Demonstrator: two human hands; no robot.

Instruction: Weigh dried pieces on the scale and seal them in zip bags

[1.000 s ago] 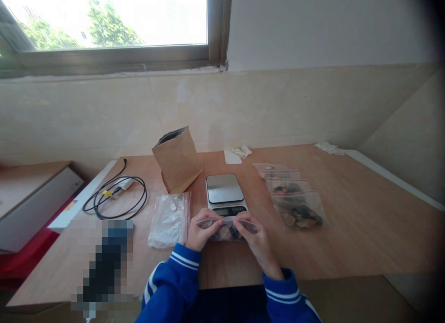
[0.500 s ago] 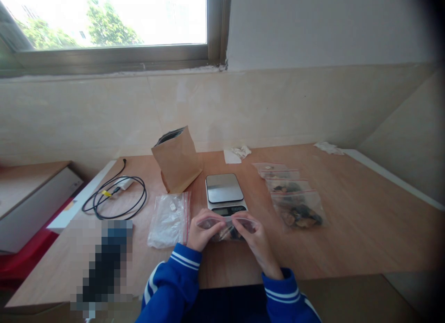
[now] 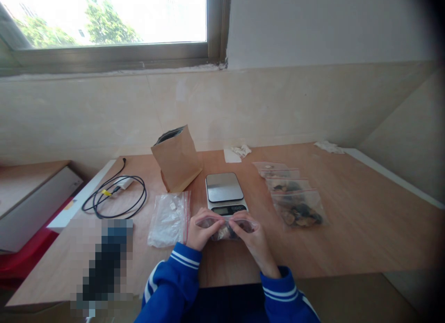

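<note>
Fingers [image 3: 232,224] closer together than before, pinching zip bag [image 3: 226,227] top

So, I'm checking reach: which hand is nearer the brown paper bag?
Left. The left hand sits below the paper bag, slightly right of it; the right hand is farther right, in front of the scale. Both pinch the zip bag.

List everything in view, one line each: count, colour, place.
small zip bag: one, clear with dark pieces inside, held in front of the scale
scale: one, silver, table centre
paper bag: one, brown, open, behind the scale to its left
empty zip bags: a stack, clear, left of the scale
filled zip bags: about four, clear, right of the scale
cable: one, black, table left
left hand: pinching the bag top
right hand: pinching the bag top
</note>
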